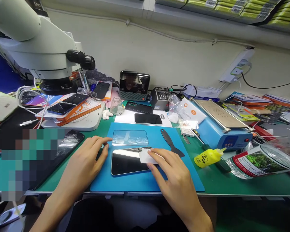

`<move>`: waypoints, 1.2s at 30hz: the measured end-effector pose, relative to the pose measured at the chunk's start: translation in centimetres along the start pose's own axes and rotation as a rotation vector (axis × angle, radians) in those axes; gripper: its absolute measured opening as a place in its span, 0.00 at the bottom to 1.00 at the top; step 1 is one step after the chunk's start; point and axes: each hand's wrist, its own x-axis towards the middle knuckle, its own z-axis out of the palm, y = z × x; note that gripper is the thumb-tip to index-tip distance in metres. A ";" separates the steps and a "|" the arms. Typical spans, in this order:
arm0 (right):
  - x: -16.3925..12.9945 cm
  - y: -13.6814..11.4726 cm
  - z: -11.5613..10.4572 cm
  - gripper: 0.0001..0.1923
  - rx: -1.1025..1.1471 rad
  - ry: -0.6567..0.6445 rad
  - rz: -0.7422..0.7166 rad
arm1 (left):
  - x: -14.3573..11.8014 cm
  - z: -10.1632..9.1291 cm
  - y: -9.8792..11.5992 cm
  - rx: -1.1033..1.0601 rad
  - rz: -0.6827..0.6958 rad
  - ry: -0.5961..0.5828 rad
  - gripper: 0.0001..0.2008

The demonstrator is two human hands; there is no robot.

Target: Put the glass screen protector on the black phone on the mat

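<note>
A phone (129, 162) with a dark, glossy screen lies face up on a blue mat (100, 180). Between thumb and fingers, my right hand (175, 174) pinches a small white square wipe (145, 156) over the right part of that screen. Just behind the phone lies a clear glass screen protector (130, 138) with light reflected in it. My left hand (85, 161) is open, its index fingertip at the protector's left edge and its thumb apart. Right of the protector rests a black spatula (168, 138).
A microscope (50, 54) overhangs the left side. Behind the mat stand a propped-up screen (134, 84) and another phone (148, 119). To the right are a yellow bottle (207, 158), a blue heating-plate machine (222, 129) and a clear labelled jar (261, 161). A large dark device (70, 141) lies left.
</note>
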 end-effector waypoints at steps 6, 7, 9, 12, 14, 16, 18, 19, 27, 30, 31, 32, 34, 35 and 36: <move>-0.5 -0.7 0.4 0.24 -0.102 -0.170 -0.162 | 0.0 -0.1 0.1 0.002 -0.014 -0.014 0.11; -0.2 -0.9 0.6 0.24 -0.109 -0.183 -0.149 | 0.0 -0.2 0.1 0.003 -0.012 -0.018 0.11; 0.4 -1.3 1.1 0.25 -0.106 -0.200 -0.110 | 0.0 -0.2 0.1 0.007 -0.010 -0.024 0.11; 0.8 -2.1 1.2 0.26 -0.083 -0.205 -0.086 | -0.1 -0.3 0.1 0.014 -0.011 -0.026 0.11; 0.1 -2.6 0.8 0.26 -0.079 -0.206 -0.123 | -0.1 -0.3 0.1 0.016 -0.012 -0.027 0.11; -1.2 -2.9 0.2 0.25 -0.101 -0.204 -0.177 | 0.0 -0.3 0.1 0.017 -0.012 -0.032 0.11; -2.3 -2.7 -0.3 0.25 -0.144 -0.189 -0.196 | 0.0 -0.2 0.2 0.018 -0.011 -0.037 0.11; -2.5 -2.5 -0.4 0.24 -0.164 -0.178 -0.180 | 0.0 -0.2 0.2 0.020 -0.012 -0.038 0.11; -0.6 -3.0 1.8 0.27 -0.155 -0.140 -0.032 | -0.1 -0.3 0.1 0.016 -0.015 -0.035 0.12; -2.1 -4.1 1.2 0.27 -0.144 -0.153 -0.122 | -0.1 -0.3 0.2 0.024 -0.009 -0.035 0.12; -2.8 -4.1 0.8 0.26 -0.141 -0.153 -0.150 | 0.0 -0.3 0.2 0.029 -0.010 -0.033 0.12; -3.3 -4.1 0.4 0.26 -0.142 -0.150 -0.167 | 0.0 -0.3 0.2 0.033 -0.011 -0.032 0.12; -3.6 -3.6 0.0 0.24 -0.155 -0.143 -0.151 | 0.0 -0.3 0.3 0.037 -0.013 -0.029 0.12; -3.4 -3.3 0.1 0.24 -0.165 -0.139 -0.122 | 0.0 -0.3 0.3 0.037 -0.014 -0.027 0.12; -2.9 -3.1 0.4 0.24 -0.175 -0.134 -0.089 | 0.0 -0.3 0.3 0.035 -0.014 -0.024 0.12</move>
